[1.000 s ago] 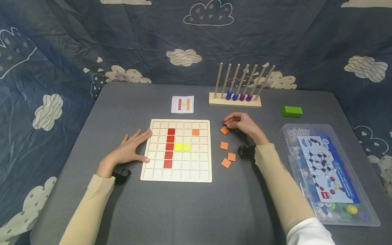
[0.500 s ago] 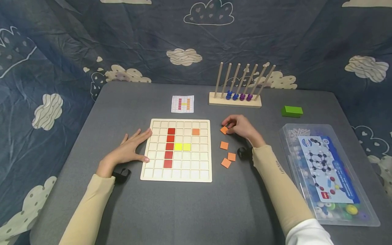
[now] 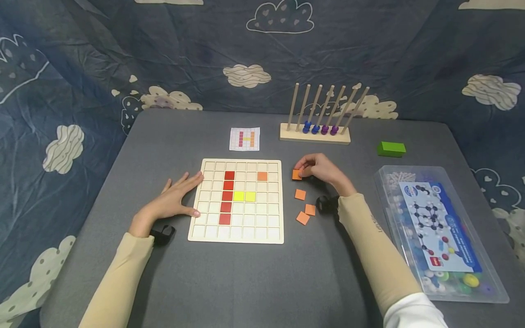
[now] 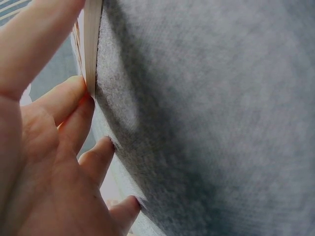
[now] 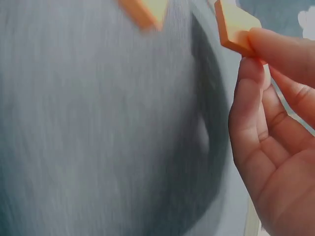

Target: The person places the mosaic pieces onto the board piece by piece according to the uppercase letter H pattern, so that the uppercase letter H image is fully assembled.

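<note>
Between thumb and fingertips, my right hand (image 3: 321, 169) pinches an orange square tile (image 5: 236, 27), just right of the grid board. My left hand (image 3: 172, 198) lies spread along the left edge of the wooden grid board (image 3: 242, 232), thumb and fingertips touching it; the left wrist view shows the fingers (image 4: 101, 157) beside the board's side. On the board stand a column of red tiles (image 3: 227, 196), two yellow tiles (image 3: 244, 197) and one orange tile (image 3: 262, 176). Several loose orange tiles (image 3: 302, 218) lie on the table between the board and my right wrist.
A small pattern card (image 3: 244, 139) lies behind the board. Behind it to the right stands a wooden peg rack (image 3: 315, 135) with blue and purple beads. A green block (image 3: 391, 149) and a clear plastic case (image 3: 445, 237) occupy the right side of the grey table (image 3: 246, 287).
My right hand has taken the farthest loose orange tile in a pinch and shifted it slightly left, turning it straighter. My left hand has kept its place on the board.
</note>
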Available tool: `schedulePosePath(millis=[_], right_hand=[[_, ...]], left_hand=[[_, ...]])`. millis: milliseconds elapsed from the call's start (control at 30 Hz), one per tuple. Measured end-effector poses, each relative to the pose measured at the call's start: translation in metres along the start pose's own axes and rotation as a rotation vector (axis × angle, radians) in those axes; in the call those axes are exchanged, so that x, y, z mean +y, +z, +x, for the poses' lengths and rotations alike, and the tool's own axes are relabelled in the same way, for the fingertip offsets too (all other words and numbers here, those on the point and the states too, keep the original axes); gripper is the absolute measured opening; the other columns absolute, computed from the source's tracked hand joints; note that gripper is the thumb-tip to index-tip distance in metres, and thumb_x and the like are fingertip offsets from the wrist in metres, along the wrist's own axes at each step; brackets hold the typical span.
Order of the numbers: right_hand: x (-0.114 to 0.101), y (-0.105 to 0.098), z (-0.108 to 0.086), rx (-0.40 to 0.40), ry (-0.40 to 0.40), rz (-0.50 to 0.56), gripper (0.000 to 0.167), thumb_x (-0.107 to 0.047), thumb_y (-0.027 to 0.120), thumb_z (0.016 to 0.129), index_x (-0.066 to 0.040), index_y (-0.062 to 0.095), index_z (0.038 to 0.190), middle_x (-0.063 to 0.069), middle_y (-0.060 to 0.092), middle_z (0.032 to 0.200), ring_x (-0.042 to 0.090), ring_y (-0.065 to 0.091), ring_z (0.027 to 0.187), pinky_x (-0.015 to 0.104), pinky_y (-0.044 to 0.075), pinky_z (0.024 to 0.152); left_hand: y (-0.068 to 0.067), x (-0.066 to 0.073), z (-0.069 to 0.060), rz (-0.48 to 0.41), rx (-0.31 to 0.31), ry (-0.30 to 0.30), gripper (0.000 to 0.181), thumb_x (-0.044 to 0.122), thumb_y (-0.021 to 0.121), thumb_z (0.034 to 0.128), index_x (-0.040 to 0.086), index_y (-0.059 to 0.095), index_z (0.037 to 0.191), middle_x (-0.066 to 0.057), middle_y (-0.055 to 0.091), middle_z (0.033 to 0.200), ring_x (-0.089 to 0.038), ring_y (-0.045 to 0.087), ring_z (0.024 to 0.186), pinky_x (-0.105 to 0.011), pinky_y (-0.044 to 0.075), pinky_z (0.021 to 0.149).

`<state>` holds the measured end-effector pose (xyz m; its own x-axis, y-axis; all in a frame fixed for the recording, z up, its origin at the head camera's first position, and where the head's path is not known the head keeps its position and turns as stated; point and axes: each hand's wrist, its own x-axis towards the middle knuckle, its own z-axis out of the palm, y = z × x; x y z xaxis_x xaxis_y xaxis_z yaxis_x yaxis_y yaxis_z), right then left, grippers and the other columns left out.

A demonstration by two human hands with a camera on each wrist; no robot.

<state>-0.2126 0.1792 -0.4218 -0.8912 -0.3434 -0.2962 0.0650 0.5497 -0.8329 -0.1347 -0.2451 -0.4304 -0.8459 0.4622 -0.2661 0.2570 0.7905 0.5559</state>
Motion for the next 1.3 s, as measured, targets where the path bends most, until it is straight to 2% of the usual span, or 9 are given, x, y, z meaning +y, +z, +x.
schedulePosePath(millis=[167,267,467,700,933,1000,1100,1200,1300], right_hand=[[-0.015,0.021,0.002,-0.071,-0.055,0.066,0.013,0.003,0.059,0.087,0.005,0.064,0.099,0.013,0.063,0.087,0.022,0.059,0.078,0.033,0.048,0.073],[-0.023,0.036,0.005,-0.09,-0.075,0.059,0.01,0.002,0.062,0.086,0.003,0.065,0.096,0.011,0.062,0.084,0.022,0.057,0.074,0.032,0.047,0.07],[-0.037,0.06,0.009,-0.045,-0.107,-0.077,0.008,0.0,0.067,0.082,-0.002,0.068,0.09,0.006,0.063,0.079,0.019,0.053,0.068,0.029,0.043,0.064],[-0.05,0.075,0.009,-0.023,-0.139,-0.231,0.008,-0.001,0.065,0.081,-0.005,0.067,0.087,0.004,0.06,0.073,0.016,0.05,0.061,0.027,0.041,0.056],[-0.053,0.081,0.009,0.005,-0.287,-0.397,0.005,0.0,0.068,0.081,-0.005,0.066,0.082,0.001,0.058,0.068,0.014,0.05,0.062,0.027,0.041,0.058],[-0.052,0.082,0.009,0.011,-0.314,-0.415,0.007,-0.001,0.069,0.081,-0.006,0.065,0.081,0.001,0.057,0.067,0.014,0.05,0.062,0.027,0.041,0.059],[-0.049,0.08,0.009,0.003,-0.3,-0.365,0.005,-0.003,0.07,0.083,-0.007,0.066,0.081,0.001,0.06,0.07,0.014,0.05,0.063,0.028,0.041,0.059],[-0.045,0.073,0.007,-0.002,-0.243,-0.241,0.002,-0.006,0.069,0.085,-0.005,0.068,0.086,0.003,0.063,0.076,0.016,0.053,0.065,0.028,0.043,0.059],[-0.04,0.062,0.003,0.007,-0.191,-0.127,0.006,-0.007,0.068,0.087,-0.003,0.069,0.092,0.006,0.064,0.082,0.018,0.055,0.07,0.029,0.045,0.062]], left_hand=[[0.0,0.0,0.0,0.0,0.002,-0.002,0.11,0.049,0.079,0.0709,0.009,0.019,0.153,-0.015,0.013,0.158,-0.041,0.0,0.143,-0.067,-0.008,0.104],[0.0,0.0,0.0,-0.001,0.003,-0.004,0.11,0.049,0.08,0.0706,0.008,0.019,0.153,-0.015,0.014,0.158,-0.042,0.0,0.143,-0.067,-0.008,0.104],[0.001,0.0,0.001,0.0,0.007,-0.002,0.111,0.049,0.08,0.0701,0.008,0.019,0.153,-0.015,0.014,0.158,-0.042,0.0,0.142,-0.068,-0.008,0.104],[0.001,0.001,0.001,-0.002,0.008,-0.007,0.111,0.05,0.08,0.07,0.009,0.019,0.153,-0.015,0.014,0.158,-0.041,0.001,0.143,-0.067,-0.008,0.104],[0.0,0.001,-0.001,0.001,0.008,-0.005,0.111,0.05,0.08,0.0699,0.009,0.019,0.153,-0.014,0.014,0.158,-0.041,0.0,0.143,-0.066,-0.009,0.105],[0.0,0.001,0.0,0.001,0.007,-0.006,0.111,0.05,0.08,0.0697,0.009,0.019,0.153,-0.014,0.014,0.158,-0.041,0.0,0.143,-0.066,-0.009,0.105],[0.001,0.0,0.0,0.001,0.007,-0.005,0.111,0.05,0.08,0.0697,0.009,0.019,0.153,-0.014,0.014,0.158,-0.04,0.001,0.143,-0.066,-0.009,0.105],[0.001,0.0,0.0,0.004,0.006,-0.002,0.111,0.05,0.079,0.07,0.009,0.019,0.153,-0.014,0.014,0.158,-0.04,0.001,0.143,-0.066,-0.008,0.105],[0.0,0.001,-0.001,0.001,0.006,-0.001,0.11,0.05,0.079,0.0703,0.009,0.019,0.153,-0.014,0.014,0.158,-0.041,0.0,0.143,-0.066,-0.009,0.105]])
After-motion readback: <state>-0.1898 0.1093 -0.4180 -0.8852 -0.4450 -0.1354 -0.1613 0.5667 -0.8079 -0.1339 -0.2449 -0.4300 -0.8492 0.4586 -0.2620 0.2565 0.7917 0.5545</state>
